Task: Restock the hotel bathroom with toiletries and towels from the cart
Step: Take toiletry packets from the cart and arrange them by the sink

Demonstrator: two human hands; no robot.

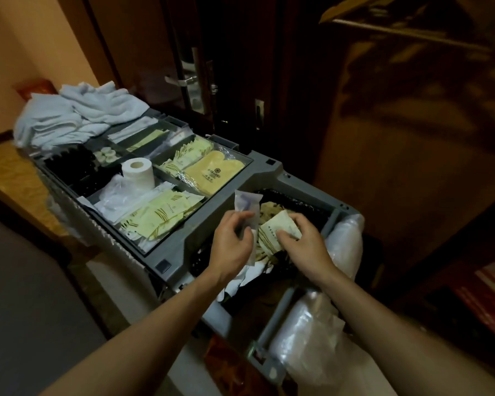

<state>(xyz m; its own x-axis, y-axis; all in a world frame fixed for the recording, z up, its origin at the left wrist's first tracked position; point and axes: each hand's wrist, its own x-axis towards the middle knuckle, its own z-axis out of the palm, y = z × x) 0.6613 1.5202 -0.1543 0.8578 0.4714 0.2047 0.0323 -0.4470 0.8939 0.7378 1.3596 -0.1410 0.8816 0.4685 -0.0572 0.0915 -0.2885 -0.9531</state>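
Dim doorway: a grey cart (pixel 270 173) stands before a dark wooden door (pixel 240 67).
At frame centre, the left hand (pixel 235 242) pinches a pale sachet (pixel 247 205) and the right hand (pixel 305 242) grips a cream packet (pixel 277 227) over the cart's dark bin; a toilet roll (pixel 138 170) stands up-left, and towels (pixel 77 115) are heaped at upper left.

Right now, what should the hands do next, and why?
Probably lift both packets up out of the bin. The left hand pinches a white packet and the right hand grips a yellow packet, both low over the bin, so each hand has its item and looks ready to carry it off.
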